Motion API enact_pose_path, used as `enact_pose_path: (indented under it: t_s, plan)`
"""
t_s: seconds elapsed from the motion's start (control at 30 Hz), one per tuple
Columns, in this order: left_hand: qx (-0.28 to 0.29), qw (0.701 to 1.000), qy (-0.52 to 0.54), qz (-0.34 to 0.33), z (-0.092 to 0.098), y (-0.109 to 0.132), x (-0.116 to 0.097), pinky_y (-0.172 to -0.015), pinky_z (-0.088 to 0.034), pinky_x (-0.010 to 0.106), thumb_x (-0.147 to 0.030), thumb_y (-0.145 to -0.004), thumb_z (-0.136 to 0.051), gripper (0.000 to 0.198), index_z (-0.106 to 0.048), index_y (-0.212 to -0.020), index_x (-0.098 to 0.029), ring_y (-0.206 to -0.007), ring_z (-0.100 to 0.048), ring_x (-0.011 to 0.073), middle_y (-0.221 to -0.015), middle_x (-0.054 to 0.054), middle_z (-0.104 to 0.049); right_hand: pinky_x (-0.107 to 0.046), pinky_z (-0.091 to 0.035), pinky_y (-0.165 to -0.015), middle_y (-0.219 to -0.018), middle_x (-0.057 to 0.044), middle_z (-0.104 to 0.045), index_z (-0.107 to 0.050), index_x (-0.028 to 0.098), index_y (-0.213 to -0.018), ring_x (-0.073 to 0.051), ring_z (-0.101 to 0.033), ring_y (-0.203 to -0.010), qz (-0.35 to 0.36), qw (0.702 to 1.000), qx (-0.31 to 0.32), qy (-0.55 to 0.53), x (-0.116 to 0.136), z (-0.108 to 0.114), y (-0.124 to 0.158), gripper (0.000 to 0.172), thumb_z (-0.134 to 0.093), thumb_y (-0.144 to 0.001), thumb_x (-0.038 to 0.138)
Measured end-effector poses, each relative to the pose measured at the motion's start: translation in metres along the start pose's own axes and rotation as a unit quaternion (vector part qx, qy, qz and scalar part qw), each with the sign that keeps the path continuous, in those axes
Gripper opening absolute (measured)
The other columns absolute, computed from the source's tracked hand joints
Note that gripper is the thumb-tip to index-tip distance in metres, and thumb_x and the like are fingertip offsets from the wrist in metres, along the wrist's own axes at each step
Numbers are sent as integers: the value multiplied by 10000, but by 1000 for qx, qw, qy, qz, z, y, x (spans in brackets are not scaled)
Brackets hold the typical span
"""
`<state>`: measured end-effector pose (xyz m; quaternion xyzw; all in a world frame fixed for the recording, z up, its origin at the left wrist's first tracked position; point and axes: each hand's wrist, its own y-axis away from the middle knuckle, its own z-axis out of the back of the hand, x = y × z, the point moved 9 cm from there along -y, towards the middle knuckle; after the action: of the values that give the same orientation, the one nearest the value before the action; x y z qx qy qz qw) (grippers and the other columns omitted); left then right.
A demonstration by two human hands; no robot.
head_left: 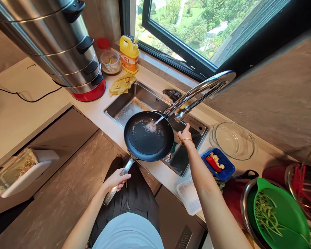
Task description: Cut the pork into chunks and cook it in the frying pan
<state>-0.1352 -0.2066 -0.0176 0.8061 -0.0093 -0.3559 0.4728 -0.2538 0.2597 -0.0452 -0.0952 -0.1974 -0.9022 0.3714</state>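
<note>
My left hand (117,180) is wrapped round the metal handle of a black frying pan (147,141), which I hold over the steel sink (138,93). Water runs from the chrome faucet (197,93) and splashes into the pan, where bubbles and a little water lie on the dark surface. At the faucet's base, my right hand (186,133) has its fingers closed on the faucet lever (180,122). Part of the sink and its drain (167,157) shows beside the pan; the rest beneath the pan is hidden.
A yellow detergent jug (129,55) and yellow cloth (122,84) sit beyond the sink. Right of it are a glass dish (233,140), a blue basket (226,165) with peppers and garlic, and a green strainer (287,207). A tall steel steamer (59,45) stands left.
</note>
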Motion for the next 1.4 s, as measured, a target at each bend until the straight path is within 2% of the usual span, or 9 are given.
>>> enact_pose_path:
  t_s: [0.4,0.83,1.4]
  plan:
    - [-2,1000,-2,1,1,0,1,-302,-292,147,-550,-727,-652,451,-360,-818,-217,-334,-330,22,-565,-107,-402,-400,-490,-761,-863,-127,-669,-170,117,-1459,-253,-628,-752,4,1000,-9,2,-4,-3,-3,756,-499,-786,217]
    - [-3,1000,-5,-10,2,-2,2,-300,-296,145,-543,-733,-651,442,-372,-817,-210,-331,-326,21,-560,-104,-408,-428,-489,-807,-867,-120,-664,-137,113,-1473,-241,-627,-755,6,1000,-8,-5,-5,-4,-5,804,-528,-778,216]
    - [3,1000,-5,-12,1,0,0,-302,-287,149,-521,-739,-651,423,-370,-808,-212,-332,-329,24,-556,-102,-406,-408,-489,-804,-878,-117,-678,-159,111,-1464,-246,-627,-781,9,1000,-4,-11,-2,-2,-3,785,-514,-770,204]
